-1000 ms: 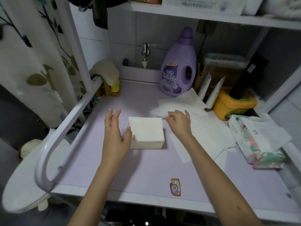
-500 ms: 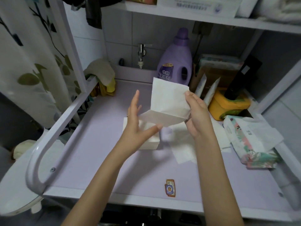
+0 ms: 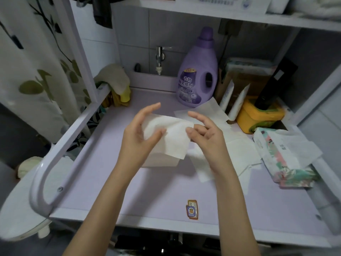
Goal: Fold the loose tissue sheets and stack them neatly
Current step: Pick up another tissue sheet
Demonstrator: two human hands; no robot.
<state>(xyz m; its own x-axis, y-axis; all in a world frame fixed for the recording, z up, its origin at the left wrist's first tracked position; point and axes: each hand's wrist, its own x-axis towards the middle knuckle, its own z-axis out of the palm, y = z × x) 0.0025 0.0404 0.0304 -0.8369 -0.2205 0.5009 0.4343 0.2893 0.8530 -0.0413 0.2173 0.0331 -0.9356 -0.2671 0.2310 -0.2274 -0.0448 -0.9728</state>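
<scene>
A white tissue sheet (image 3: 175, 135) hangs in the air between both hands, above the lilac tabletop (image 3: 129, 185). My left hand (image 3: 136, 137) pinches its left edge with thumb and fingers. My right hand (image 3: 206, 133) pinches its right edge, index finger raised. Under the sheet, mostly hidden, sits the stack of folded tissues (image 3: 162, 160). More loose tissue sheets (image 3: 234, 154) lie flat to the right of the stack, and another loose sheet (image 3: 206, 110) lies behind the hands.
A soft tissue pack (image 3: 284, 156) lies at the right edge. At the back stand a purple softener bottle (image 3: 198, 71), a yellow tub (image 3: 258, 115) and a tap (image 3: 159, 56). A white rail (image 3: 70, 143) borders the left side.
My right hand picked a loose sheet off the table and raised it upright. Both hands now hold it lower and flatter, over the stack.
</scene>
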